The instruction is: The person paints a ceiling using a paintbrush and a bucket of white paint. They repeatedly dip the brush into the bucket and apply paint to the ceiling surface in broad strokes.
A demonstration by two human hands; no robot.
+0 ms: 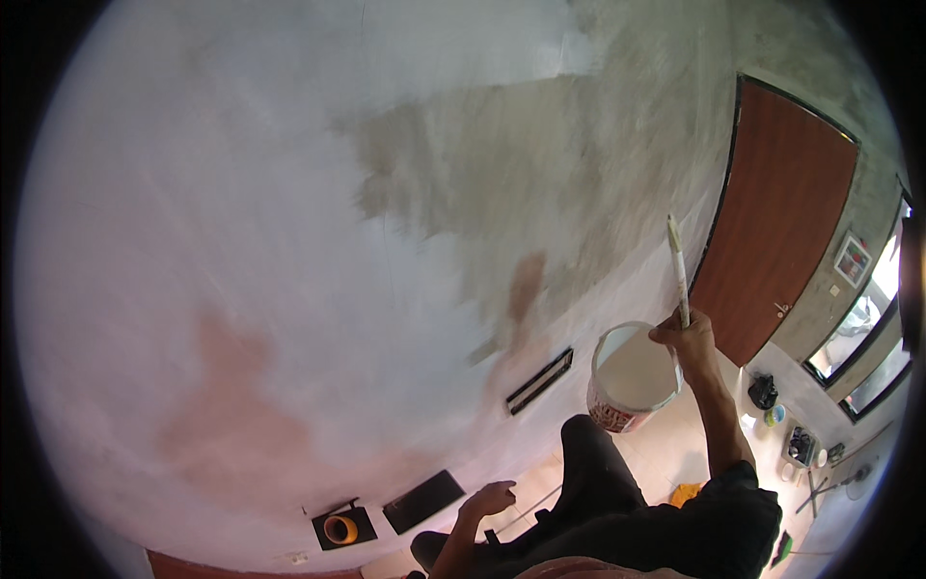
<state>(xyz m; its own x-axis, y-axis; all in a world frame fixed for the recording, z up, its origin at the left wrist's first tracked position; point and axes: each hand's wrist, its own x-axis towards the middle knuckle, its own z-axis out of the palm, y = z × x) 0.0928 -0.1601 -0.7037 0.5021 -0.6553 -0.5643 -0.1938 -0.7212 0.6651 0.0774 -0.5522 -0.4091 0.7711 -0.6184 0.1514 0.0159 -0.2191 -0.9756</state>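
Pointing up from right hand (687, 338), slim whitish brush (679, 268), greenish tip (672, 230)

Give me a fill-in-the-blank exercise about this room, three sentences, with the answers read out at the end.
1. The hand gripping the pale stick-shaped tool is the person's ____ one.
2. In the picture, the bucket appears to the ____ (left or right) of the reddish-brown door.
3. The round item on the small black shelf is ____ in colour.

Missing words: right; left; orange.
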